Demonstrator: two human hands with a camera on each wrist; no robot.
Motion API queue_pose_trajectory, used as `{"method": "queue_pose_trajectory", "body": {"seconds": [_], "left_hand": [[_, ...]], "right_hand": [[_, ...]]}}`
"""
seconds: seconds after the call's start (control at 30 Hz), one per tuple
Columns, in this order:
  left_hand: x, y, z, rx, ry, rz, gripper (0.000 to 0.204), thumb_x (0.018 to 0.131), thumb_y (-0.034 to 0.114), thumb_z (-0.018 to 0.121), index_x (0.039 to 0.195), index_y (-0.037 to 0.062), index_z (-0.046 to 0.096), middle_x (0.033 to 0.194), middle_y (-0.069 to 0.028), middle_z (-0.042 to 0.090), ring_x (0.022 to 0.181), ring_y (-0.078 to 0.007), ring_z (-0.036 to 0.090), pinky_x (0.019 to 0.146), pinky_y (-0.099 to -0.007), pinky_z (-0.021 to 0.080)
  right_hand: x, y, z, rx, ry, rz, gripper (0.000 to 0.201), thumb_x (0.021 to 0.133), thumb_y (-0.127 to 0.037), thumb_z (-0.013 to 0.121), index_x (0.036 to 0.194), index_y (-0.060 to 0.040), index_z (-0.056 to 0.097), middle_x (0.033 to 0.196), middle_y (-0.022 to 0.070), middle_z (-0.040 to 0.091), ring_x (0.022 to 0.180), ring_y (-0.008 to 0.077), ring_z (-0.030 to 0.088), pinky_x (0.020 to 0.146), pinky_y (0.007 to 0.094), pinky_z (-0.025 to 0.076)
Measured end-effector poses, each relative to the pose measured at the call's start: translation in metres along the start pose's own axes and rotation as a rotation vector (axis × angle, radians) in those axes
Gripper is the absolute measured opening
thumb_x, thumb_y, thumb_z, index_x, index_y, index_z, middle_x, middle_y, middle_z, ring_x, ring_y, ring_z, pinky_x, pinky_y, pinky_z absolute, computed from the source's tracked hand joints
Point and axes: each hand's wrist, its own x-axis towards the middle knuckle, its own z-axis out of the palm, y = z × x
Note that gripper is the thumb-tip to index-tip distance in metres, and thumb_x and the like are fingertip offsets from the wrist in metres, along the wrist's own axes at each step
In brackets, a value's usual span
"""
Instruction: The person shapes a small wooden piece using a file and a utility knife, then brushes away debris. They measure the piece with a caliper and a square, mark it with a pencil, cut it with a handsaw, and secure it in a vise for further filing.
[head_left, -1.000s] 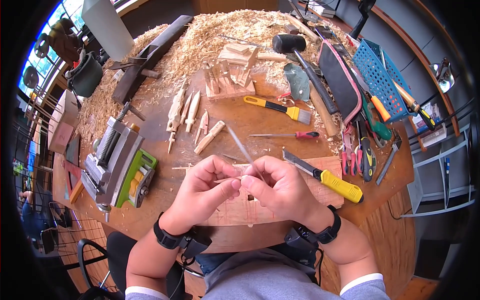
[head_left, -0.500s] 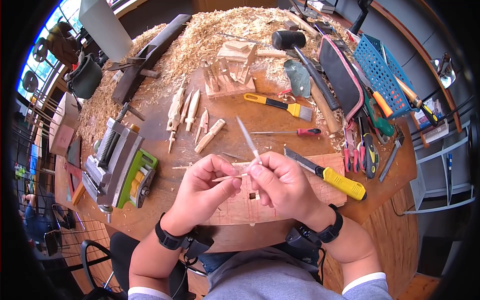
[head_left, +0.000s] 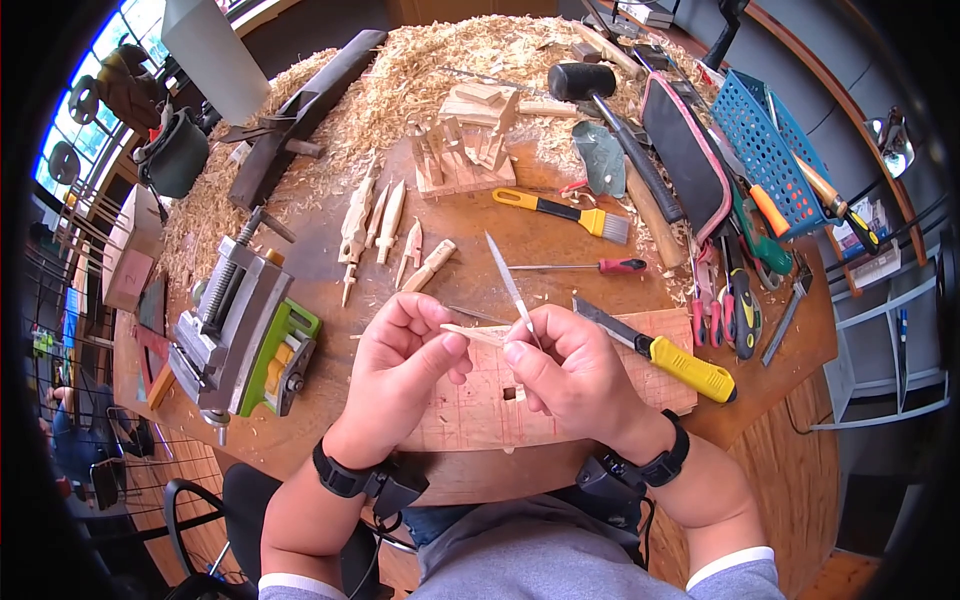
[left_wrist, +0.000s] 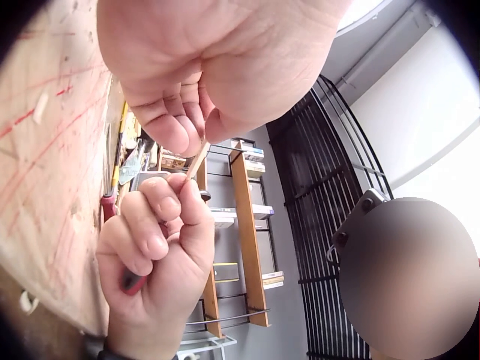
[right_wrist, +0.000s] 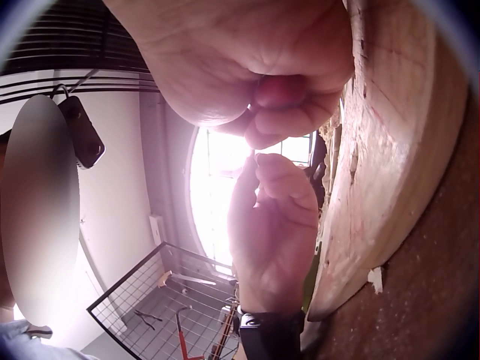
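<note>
1. Pale wood makes up the stick (head_left: 474, 334), a small thin piece spanning the gap between both hands, raised above the near middle of the desk (head_left: 458, 222).
2. Left hand (head_left: 405, 355): thumb and forefinger pinch the stick near its left end, probably because so slight a piece leaves little room for a fuller grip.
3. Right hand (head_left: 568, 365): the fingers are curled round a slim tapered tool (head_left: 507, 280), whose red end shows below the palm in the wrist views. The thumb also meets the stick's right end. The tool points up and far, seemingly so that the thumb and forefinger are free to steady the stick. Whether it is a file or a blade is hard to tell.
4. Beneath the hands lies a board (head_left: 465, 425), ruled with red lines and cut with a square hole; the lines look like layout marks.
5. A yellow knife (head_left: 692, 369) rests across the board's right side, handle toward the person, presumably for easy reach. Farther off are a screwdriver (head_left: 622, 266) and a brush (head_left: 565, 213).
6. The desk is brown wood, with a vise (head_left: 232, 325) at left and shavings (head_left: 420, 75) heaped along the far side.
7. Beyond it, the room has windows at left and shelves (left_wrist: 248, 225) at right.
</note>
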Motion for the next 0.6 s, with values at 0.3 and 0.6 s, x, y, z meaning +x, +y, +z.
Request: {"method": "queue_pose_trajectory", "body": {"seconds": [0.3, 0.6], "left_hand": [[-0.0024, -0.0033, 0.0, 0.031, -0.08, -0.071, 0.022, 0.094, 0.001, 0.065, 0.112, 0.0032, 0.053, 0.096, -0.0076, 0.067, 0.082, -0.0114, 0.066, 0.071, -0.0252, 0.054], [0.0006, 0.0003, 0.002, -0.12, -0.096, -0.028, 0.012, 0.097, 0.002, 0.058, 0.108, 0.0042, 0.053, 0.1, -0.0121, 0.067, 0.083, -0.0154, 0.066, 0.071, -0.0276, 0.054]], "right_hand": [[-0.001, -0.0007, 0.0012, 0.02, -0.011, -0.025, 0.01, 0.097, -0.013, 0.06, 0.098, -0.0024, 0.059, 0.081, -0.0047, 0.056, 0.069, -0.0003, 0.051, 0.06, 0.0189, 0.045], [-0.0023, -0.0013, 0.0014, 0.019, -0.067, -0.046, 0.01, 0.098, -0.012, 0.06, 0.1, -0.0018, 0.059, 0.083, -0.0053, 0.056, 0.074, 0.0, 0.049, 0.063, 0.0189, 0.044]]}}
